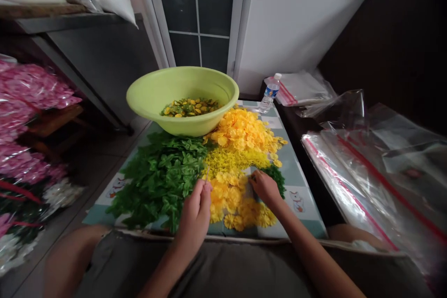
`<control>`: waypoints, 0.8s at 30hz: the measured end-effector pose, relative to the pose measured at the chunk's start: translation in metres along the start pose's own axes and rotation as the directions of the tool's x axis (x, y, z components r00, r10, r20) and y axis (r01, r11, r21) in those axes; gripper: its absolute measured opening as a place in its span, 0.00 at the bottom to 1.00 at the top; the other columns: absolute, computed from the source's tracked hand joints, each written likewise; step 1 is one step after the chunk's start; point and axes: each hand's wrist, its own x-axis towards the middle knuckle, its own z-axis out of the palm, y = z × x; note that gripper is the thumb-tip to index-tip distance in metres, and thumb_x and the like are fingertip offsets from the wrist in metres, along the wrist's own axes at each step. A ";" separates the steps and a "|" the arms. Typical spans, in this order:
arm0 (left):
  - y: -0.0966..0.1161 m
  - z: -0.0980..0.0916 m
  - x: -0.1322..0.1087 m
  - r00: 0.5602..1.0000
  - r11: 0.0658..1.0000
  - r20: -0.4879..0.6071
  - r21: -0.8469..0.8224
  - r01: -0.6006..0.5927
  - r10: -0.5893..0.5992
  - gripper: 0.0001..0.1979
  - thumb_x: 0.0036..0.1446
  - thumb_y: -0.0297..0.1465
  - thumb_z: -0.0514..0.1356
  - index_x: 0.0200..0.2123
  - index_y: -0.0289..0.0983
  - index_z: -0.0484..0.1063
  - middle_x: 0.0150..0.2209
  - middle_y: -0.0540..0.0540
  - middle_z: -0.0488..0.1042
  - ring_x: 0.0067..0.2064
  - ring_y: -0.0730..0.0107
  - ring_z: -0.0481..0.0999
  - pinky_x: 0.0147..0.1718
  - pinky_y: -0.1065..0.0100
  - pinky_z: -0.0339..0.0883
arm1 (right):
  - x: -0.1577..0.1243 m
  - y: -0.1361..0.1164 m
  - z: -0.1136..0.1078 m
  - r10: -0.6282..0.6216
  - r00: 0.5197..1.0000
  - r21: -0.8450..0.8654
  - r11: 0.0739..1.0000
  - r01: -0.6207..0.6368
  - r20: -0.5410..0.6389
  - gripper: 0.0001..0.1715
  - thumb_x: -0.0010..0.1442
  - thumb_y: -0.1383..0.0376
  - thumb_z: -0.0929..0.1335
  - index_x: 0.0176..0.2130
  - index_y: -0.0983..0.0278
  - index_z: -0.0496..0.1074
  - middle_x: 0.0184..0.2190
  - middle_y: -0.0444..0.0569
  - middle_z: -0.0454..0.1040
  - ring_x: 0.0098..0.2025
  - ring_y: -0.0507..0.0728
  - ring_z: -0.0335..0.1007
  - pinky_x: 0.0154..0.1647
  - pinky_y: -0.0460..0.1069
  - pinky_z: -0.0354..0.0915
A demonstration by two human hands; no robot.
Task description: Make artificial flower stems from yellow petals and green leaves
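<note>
My left hand (198,202) is closed in a pinch around a thin pale stem (208,173) that points upward. My right hand (264,187) has its fingers bent together beside a pile of small dark green pieces (277,178); whatever they hold is hidden. Between the hands lie yellow artificial flower petals (226,195), some loose near the front edge. Fine yellow stamen-like pieces (226,160) are heaped just beyond. Left of my left hand spreads a big pile of green artificial leaves (160,172). Orange-yellow petals (244,128) are mounded farther back.
A light green basin (181,77) holding yellow and green pieces stands at the table's back left. Behind the petals is a water bottle (270,92). Clear plastic bags (335,172) lie on the right. Wrapped pink flowers (31,93) stand at the left.
</note>
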 end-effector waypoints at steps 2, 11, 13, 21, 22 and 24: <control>-0.001 0.003 0.000 0.998 1.000 0.063 0.001 0.023 -0.023 0.14 0.62 0.40 0.47 0.28 0.40 0.62 0.21 0.55 0.58 0.22 0.72 0.59 0.21 0.72 0.54 | 0.002 -0.002 0.008 0.010 1.000 0.019 1.000 -0.010 -0.005 0.12 0.63 0.62 0.65 0.43 0.67 0.70 0.41 0.50 0.73 0.41 0.56 0.71 0.42 0.55 0.69; -0.008 0.005 -0.004 0.974 0.994 0.194 0.032 0.108 -0.112 0.14 0.63 0.40 0.47 0.30 0.40 0.65 0.24 0.52 0.65 0.26 0.70 0.64 0.25 0.69 0.56 | -0.023 -0.012 -0.007 -0.045 0.995 0.392 0.917 0.075 -0.086 0.09 0.62 0.70 0.57 0.35 0.66 0.64 0.25 0.45 0.61 0.27 0.53 0.58 0.31 0.49 0.57; -0.007 0.006 -0.006 0.955 0.996 0.285 0.056 0.065 -0.078 0.15 0.64 0.39 0.46 0.30 0.40 0.65 0.26 0.50 0.68 0.28 0.70 0.66 0.29 0.69 0.58 | -0.033 -0.019 -0.017 -0.070 0.996 0.527 0.845 0.087 -0.052 0.09 0.61 0.67 0.57 0.38 0.65 0.64 0.22 0.41 0.57 0.24 0.52 0.54 0.26 0.48 0.54; -0.008 0.010 -0.009 0.876 0.996 0.479 0.087 0.020 -0.060 0.16 0.67 0.39 0.43 0.33 0.40 0.65 0.32 0.48 0.72 0.36 0.67 0.71 0.36 0.67 0.60 | -0.051 -0.042 -0.049 -0.229 0.921 0.947 0.015 -0.320 0.314 0.10 0.52 0.61 0.69 0.32 0.66 0.69 0.21 0.43 0.63 0.23 0.49 0.61 0.25 0.45 0.58; -0.008 0.010 -0.009 0.870 0.996 0.489 0.080 0.026 -0.062 0.16 0.66 0.39 0.43 0.34 0.40 0.66 0.32 0.48 0.73 0.37 0.67 0.71 0.37 0.67 0.61 | -0.052 -0.043 -0.051 -0.251 0.904 0.917 -0.112 -0.384 0.348 0.11 0.49 0.63 0.72 0.31 0.67 0.71 0.22 0.44 0.65 0.24 0.48 0.62 0.25 0.45 0.58; -0.007 0.009 -0.009 0.865 0.996 0.496 0.072 0.050 -0.080 0.16 0.66 0.38 0.43 0.35 0.40 0.67 0.34 0.47 0.74 0.39 0.66 0.71 0.39 0.68 0.62 | -0.054 -0.046 -0.053 -0.270 0.889 0.880 -0.207 -0.428 0.369 0.12 0.46 0.65 0.75 0.32 0.68 0.74 0.23 0.45 0.68 0.24 0.48 0.65 0.26 0.44 0.60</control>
